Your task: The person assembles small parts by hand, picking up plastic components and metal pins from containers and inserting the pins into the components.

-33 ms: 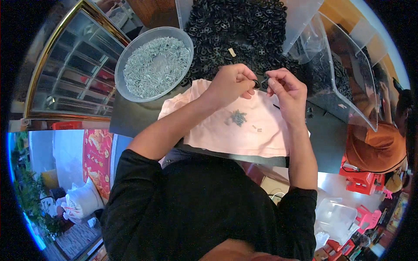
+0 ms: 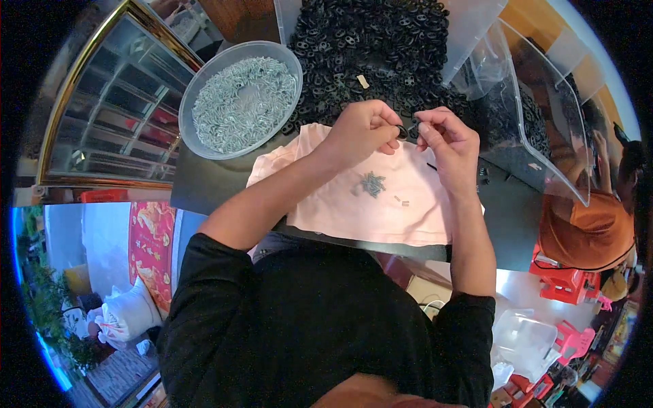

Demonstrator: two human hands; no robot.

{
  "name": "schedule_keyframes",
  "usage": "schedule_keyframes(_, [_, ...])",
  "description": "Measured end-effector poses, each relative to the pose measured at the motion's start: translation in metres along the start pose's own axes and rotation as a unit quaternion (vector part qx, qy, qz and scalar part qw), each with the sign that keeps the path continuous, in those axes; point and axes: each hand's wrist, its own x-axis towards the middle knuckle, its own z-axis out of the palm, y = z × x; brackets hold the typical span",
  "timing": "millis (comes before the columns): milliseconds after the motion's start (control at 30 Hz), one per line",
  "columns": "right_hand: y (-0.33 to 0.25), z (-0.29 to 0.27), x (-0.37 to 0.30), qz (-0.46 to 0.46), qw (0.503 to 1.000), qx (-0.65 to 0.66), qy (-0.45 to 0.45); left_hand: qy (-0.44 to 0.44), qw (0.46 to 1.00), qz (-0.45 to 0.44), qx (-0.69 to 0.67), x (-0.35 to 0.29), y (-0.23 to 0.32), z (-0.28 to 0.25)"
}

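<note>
Over a pale pink cloth (image 2: 326,211), my left hand (image 2: 364,132) has its fingers closed round a small black oval plastic piece (image 2: 403,132). Close beside it, my right hand (image 2: 449,139) pinches thumb and forefinger together near that piece; what lies between them is too small to make out. Below the hands, a little heap of short silvery rod-like pieces (image 2: 372,183) rests on the cloth, with a few loose ones (image 2: 403,202) to its right. Beyond the hands spreads a large pile of similar black plastic pieces (image 2: 374,47).
A round clear bowl (image 2: 192,139) of silvery pieces stands at the far left. To the right is a clear plastic bin (image 2: 520,129) with more black pieces. A glass-paned cabinet door (image 2: 112,102) borders the dark table (image 2: 214,180). Another person in an orange-brown top (image 2: 585,231) is at the right.
</note>
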Motion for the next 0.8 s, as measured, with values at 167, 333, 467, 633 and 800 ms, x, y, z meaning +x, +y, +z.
schedule_keyframes(167, [0.0048,0.001,0.0011,-0.007,0.999,-0.031,0.001,-0.015,0.999,-0.012,-0.034,-0.0019,-0.0021,0.0015])
schedule_keyframes(333, [0.0063,-0.0001,0.0017,-0.018,0.999,-0.043,-0.001,-0.014,0.998,-0.021,-0.053,-0.0031,-0.0027,0.0032])
schedule_keyframes(467, [0.0063,-0.0004,0.0023,-0.017,0.999,-0.044,-0.008,-0.008,0.998,-0.027,-0.05,-0.0051,-0.0031,0.0036])
schedule_keyframes(633, [0.0047,0.0005,0.0024,-0.007,0.999,-0.042,-0.006,-0.008,0.999,-0.033,-0.042,-0.0053,-0.0039,0.0045])
schedule_keyframes(800, [0.007,-0.0009,0.0014,0.002,0.998,-0.059,-0.037,-0.01,0.998,-0.029,-0.056,-0.0044,-0.0074,0.0051])
